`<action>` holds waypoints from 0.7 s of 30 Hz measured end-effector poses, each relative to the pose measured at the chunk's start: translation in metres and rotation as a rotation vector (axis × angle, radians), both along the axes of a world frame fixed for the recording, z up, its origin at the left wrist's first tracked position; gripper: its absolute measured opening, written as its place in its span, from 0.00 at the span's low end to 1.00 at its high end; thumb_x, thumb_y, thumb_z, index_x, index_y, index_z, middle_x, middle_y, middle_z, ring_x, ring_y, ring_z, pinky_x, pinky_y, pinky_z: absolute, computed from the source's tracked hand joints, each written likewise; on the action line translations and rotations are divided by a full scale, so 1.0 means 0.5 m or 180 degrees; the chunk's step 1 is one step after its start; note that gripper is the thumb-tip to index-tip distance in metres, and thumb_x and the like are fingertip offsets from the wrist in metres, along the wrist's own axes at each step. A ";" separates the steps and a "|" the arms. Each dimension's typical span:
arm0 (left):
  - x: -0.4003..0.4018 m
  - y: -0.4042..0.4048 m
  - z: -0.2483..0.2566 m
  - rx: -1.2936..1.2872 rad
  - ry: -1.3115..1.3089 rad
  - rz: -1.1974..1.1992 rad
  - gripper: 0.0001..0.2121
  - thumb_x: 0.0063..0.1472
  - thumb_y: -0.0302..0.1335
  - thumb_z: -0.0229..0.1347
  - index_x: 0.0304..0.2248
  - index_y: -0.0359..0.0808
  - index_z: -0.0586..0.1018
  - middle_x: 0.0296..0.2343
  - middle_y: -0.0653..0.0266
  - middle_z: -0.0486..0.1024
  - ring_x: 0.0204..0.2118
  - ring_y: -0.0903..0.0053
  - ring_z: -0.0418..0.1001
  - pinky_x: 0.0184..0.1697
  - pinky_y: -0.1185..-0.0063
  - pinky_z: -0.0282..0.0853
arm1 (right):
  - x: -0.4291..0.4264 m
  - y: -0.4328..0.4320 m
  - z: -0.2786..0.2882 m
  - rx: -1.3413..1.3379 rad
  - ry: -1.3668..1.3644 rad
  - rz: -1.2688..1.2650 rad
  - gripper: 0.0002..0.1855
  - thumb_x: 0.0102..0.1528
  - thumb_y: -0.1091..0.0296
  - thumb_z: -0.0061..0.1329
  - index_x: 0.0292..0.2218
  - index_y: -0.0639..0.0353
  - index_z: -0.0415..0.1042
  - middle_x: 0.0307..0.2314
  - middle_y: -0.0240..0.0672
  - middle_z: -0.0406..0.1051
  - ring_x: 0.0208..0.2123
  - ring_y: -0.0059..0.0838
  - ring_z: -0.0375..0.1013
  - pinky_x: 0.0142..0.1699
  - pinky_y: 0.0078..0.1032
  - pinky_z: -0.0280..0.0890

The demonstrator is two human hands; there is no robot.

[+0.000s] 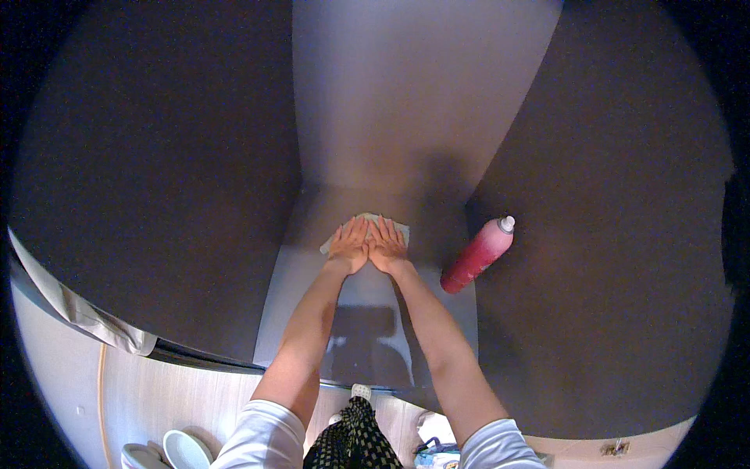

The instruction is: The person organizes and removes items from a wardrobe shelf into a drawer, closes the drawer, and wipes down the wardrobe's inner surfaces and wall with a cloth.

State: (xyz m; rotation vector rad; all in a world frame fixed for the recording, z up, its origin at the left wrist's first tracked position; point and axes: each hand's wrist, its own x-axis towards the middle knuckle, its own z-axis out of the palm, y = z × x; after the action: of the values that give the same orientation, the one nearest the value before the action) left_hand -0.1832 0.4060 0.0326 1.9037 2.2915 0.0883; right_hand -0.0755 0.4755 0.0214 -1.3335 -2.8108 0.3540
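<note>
Both of my hands press side by side on a pale cloth (400,227) on the glossy grey bottom panel (304,293) of a dark recess. My left hand (350,243) lies flat with its fingers spread a little over the cloth's left part. Close beside it, my right hand (387,243) covers the right part, palm down. A pink and red spray can (477,255) with a white nozzle stands to the right of my right hand, by the dark side wall. Much of the cloth is hidden beneath the hands.
Dark side walls (164,193) (597,281) rise left and right, with a grey back panel (410,88) between them. White fabric (111,331) hangs at the lower left edge. Light basins (187,450) and a bag with bluish items (436,454) are on the floor below.
</note>
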 end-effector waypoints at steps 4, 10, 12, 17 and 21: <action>0.010 0.005 0.004 -0.0032 0.0018 0.0001 0.26 0.62 0.37 0.27 0.59 0.41 0.43 0.60 0.70 0.37 0.63 0.76 0.32 0.63 0.71 0.32 | 0.006 0.004 -0.011 0.0000 0.0201 -0.0040 0.29 0.59 0.54 0.21 0.60 0.45 0.41 0.61 0.32 0.33 0.62 0.34 0.31 0.63 0.35 0.31; 0.012 -0.025 0.012 0.0068 -0.0108 0.0042 0.26 0.62 0.36 0.27 0.59 0.40 0.44 0.60 0.69 0.38 0.63 0.75 0.34 0.63 0.71 0.32 | 0.005 -0.026 0.009 -0.0014 0.0007 -0.0051 0.28 0.59 0.55 0.19 0.60 0.45 0.39 0.61 0.31 0.31 0.62 0.34 0.31 0.63 0.34 0.30; 0.021 -0.036 0.027 0.0044 -0.0170 0.0032 0.26 0.62 0.36 0.27 0.59 0.40 0.44 0.60 0.69 0.38 0.62 0.75 0.34 0.63 0.71 0.32 | 0.014 -0.034 0.006 -0.0011 0.0058 -0.0056 0.28 0.59 0.55 0.19 0.60 0.45 0.39 0.61 0.31 0.31 0.62 0.34 0.31 0.63 0.34 0.30; 0.017 -0.076 0.012 0.0187 -0.0003 -0.0018 0.26 0.62 0.37 0.27 0.59 0.40 0.45 0.60 0.67 0.39 0.62 0.74 0.34 0.63 0.71 0.32 | 0.020 -0.082 0.016 0.0014 0.0030 0.0060 0.29 0.59 0.55 0.18 0.60 0.48 0.38 0.61 0.33 0.31 0.62 0.36 0.31 0.63 0.34 0.30; 0.052 -0.109 0.030 0.0160 -0.0131 -0.0061 0.26 0.62 0.37 0.27 0.59 0.39 0.45 0.60 0.67 0.40 0.62 0.74 0.35 0.63 0.70 0.32 | 0.049 -0.105 0.012 0.0068 0.0057 0.0034 0.29 0.59 0.55 0.18 0.60 0.48 0.38 0.61 0.35 0.31 0.62 0.37 0.30 0.63 0.35 0.30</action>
State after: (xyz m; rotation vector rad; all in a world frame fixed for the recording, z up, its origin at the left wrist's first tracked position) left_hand -0.1574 0.3512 0.0475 1.9289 2.2647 0.1826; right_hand -0.0508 0.4228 0.0272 -1.3053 -2.8000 0.3331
